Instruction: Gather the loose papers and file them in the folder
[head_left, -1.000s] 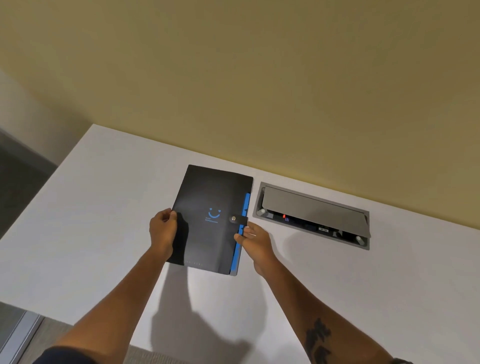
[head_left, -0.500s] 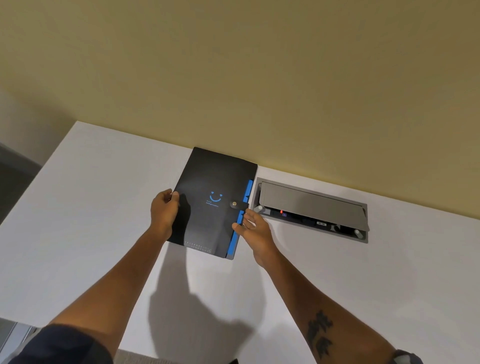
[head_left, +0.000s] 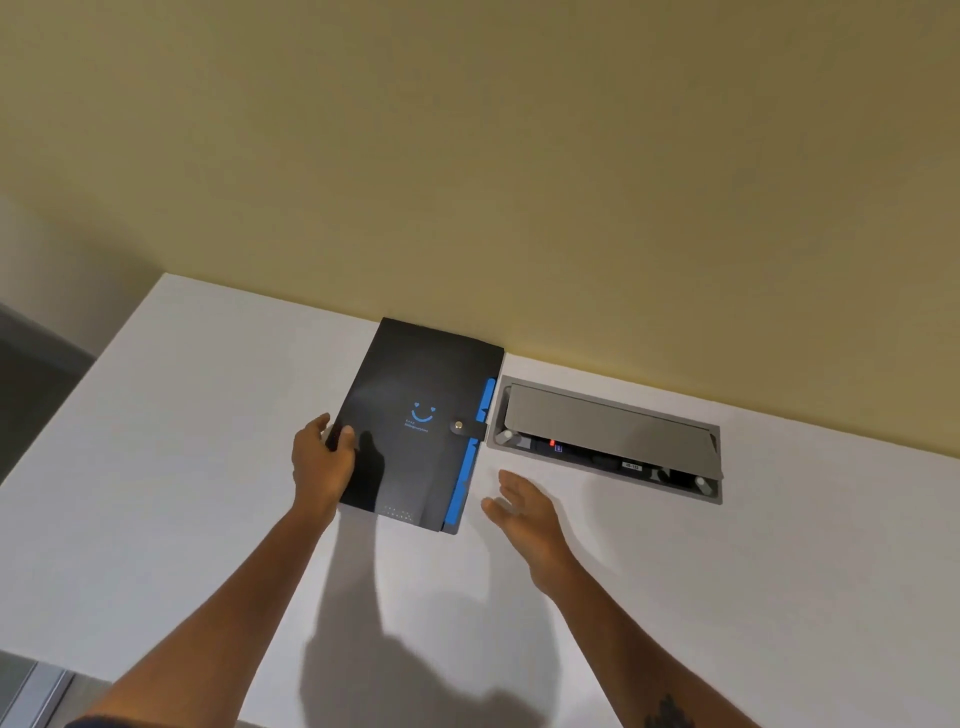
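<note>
A black folder (head_left: 415, 395) with a blue smile mark lies closed on the white desk (head_left: 182, 457), its strap snapped shut and blue tab dividers showing along its right edge. Its far corner reaches the wall. My left hand (head_left: 322, 462) grips the folder's left edge, thumb on the cover. My right hand (head_left: 524, 512) hovers just right of the folder's near corner, fingers spread, touching nothing. No loose papers are in sight.
A grey cable hatch (head_left: 608, 439) is set into the desk right of the folder, its lid partly raised with sockets and a red light beneath. The yellow wall (head_left: 519, 182) runs along the desk's far edge. The desk's left edge drops to the floor.
The folder has slid farther toward the wall. My right hand has let go of its right edge and pulled back, open. My left hand still holds the left edge.
</note>
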